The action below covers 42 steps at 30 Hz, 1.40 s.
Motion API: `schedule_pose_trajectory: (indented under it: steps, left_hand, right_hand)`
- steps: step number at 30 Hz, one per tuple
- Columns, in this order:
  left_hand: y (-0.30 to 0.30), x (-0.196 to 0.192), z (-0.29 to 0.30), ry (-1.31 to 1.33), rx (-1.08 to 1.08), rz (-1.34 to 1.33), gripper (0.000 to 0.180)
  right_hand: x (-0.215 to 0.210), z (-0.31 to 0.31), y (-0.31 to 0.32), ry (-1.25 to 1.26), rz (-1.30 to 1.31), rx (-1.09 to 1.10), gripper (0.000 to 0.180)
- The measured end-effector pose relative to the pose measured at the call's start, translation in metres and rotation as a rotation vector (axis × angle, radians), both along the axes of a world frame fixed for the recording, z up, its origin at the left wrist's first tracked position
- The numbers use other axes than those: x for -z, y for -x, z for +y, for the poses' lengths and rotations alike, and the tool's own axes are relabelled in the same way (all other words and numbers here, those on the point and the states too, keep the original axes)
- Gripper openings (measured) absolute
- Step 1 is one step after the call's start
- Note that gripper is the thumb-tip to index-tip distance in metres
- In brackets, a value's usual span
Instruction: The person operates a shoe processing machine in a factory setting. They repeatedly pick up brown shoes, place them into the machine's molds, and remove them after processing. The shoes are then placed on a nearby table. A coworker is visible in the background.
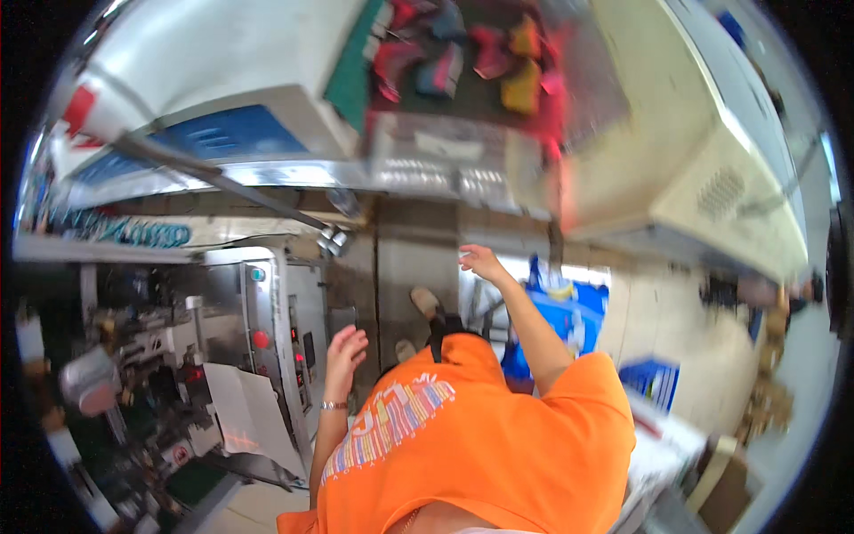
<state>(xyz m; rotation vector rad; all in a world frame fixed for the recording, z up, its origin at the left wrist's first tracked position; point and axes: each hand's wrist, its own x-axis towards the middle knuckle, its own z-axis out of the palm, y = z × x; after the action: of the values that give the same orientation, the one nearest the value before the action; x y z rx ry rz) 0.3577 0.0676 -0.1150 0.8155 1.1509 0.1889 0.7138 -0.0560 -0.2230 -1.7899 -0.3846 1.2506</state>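
Now both hands hold nothing, fingers spread. Left hand point(344, 349) hangs just beside the grey machine panel point(301, 343), on its left. Right hand point(481, 262) reaches forward, farther away, above blue crates point(569, 311).

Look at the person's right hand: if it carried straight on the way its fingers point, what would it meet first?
The right hand is open and empty, fingers pointing up-left in the picture. That line probably leads to the grey machine edge above it. Depth is unclear, so it could pass short of it.
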Motion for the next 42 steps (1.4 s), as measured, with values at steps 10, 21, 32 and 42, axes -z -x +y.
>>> schedule_pose_trajectory:
  steps: [10,21,32,42]
  left_hand:
    - [-0.013,0.071,-0.038,0.069,0.579,0.049,0.038]
    - [-0.101,0.12,-0.175,-0.078,0.861,-0.22,0.039]
    - [-0.201,0.22,-0.286,-0.28,0.763,-0.287,0.101]
    - [-0.207,0.229,-0.273,-0.287,0.51,-0.306,0.09]
  right_hand:
    - [-0.005,-0.338,0.086,0.543,-0.921,0.775,0.034]
    - [0.062,-0.446,0.019,0.635,-0.594,0.84,0.089]
    - [0.094,-0.434,-0.029,-0.056,0.28,0.625,0.068]
    - [0.083,-0.415,0.01,-0.129,0.209,0.833,0.075]
